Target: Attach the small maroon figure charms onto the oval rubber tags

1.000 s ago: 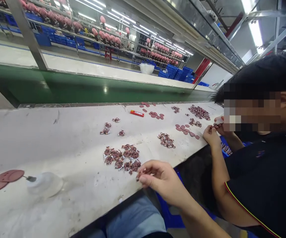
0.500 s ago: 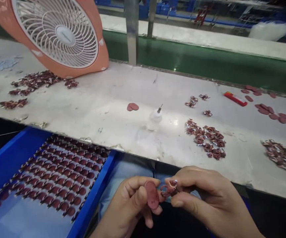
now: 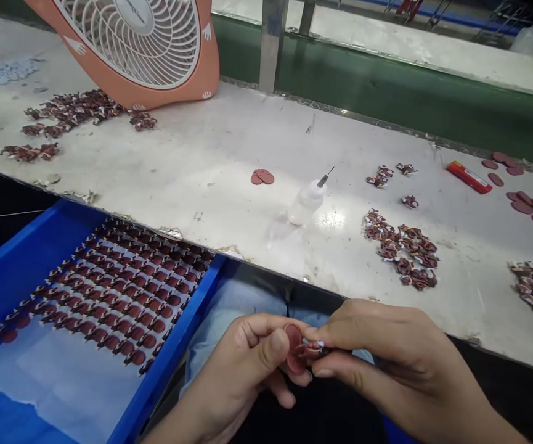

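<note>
Both hands meet low in the middle, below the table's front edge. My left hand (image 3: 248,364) pinches a dark red oval disc (image 3: 292,353) between thumb and fingers. My right hand (image 3: 377,354) presses a small red and white piece (image 3: 315,350) against that disc with closed fingertips. A heap of the same small red and white pieces (image 3: 405,250) lies on the white table (image 3: 192,154) just beyond my right hand. A small clear glue bottle (image 3: 307,200) with a needle tip lies tilted on the table ahead.
A blue tray (image 3: 169,364) at lower left holds rows of several finished red pieces on white paper. An orange fan (image 3: 141,43) stands at the back left with more pieces beside it. Red discs (image 3: 261,177), a red lighter (image 3: 468,176) and a green conveyor (image 3: 386,98) lie beyond.
A second ago the view faced right along the table, toward a neighbouring person. It has since swung down to my hands; the right hand's piece has now been brought against the disc.
</note>
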`<act>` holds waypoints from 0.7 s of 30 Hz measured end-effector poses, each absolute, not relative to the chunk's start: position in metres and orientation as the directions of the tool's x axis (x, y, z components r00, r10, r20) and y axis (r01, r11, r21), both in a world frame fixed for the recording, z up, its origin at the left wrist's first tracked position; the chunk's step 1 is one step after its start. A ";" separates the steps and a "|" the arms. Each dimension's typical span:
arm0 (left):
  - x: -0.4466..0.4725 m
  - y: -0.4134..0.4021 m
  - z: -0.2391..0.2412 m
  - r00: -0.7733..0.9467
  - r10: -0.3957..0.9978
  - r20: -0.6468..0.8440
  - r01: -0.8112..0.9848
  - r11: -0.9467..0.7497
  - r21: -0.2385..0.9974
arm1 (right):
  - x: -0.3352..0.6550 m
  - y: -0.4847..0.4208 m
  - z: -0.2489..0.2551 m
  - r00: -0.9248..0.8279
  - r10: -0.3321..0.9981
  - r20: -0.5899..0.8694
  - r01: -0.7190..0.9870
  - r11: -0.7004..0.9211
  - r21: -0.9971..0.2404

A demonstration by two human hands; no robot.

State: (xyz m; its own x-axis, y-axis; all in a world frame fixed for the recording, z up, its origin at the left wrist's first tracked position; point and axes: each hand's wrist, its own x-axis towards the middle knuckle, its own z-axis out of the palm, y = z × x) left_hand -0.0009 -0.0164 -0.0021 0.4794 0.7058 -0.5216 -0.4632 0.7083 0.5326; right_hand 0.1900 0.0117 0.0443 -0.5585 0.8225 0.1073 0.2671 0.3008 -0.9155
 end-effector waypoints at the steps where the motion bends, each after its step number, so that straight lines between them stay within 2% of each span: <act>1: -0.001 -0.017 -0.003 0.480 0.704 -0.524 -0.466 0.710 0.527 | 0.190 0.011 0.045 -0.567 0.816 0.111 0.267 0.310 -0.913; 9: -0.001 -0.019 -0.004 0.474 0.679 -0.561 -0.467 0.734 0.494 | 0.190 0.013 0.045 -0.618 0.782 0.086 0.301 0.335 -0.893; 21: 0.000 -0.021 -0.001 0.449 0.662 -0.600 -0.470 0.747 0.471 | 0.185 0.016 0.051 -0.705 0.697 0.135 0.340 0.498 -0.797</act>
State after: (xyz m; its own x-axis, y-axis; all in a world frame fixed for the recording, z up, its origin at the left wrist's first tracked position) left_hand -0.0001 -0.0205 -0.0014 0.4495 0.6616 -0.6003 -0.4699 0.7466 0.4710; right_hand 0.1848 0.0163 0.0509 -0.7046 0.6967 0.1349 0.3401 0.4984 -0.7975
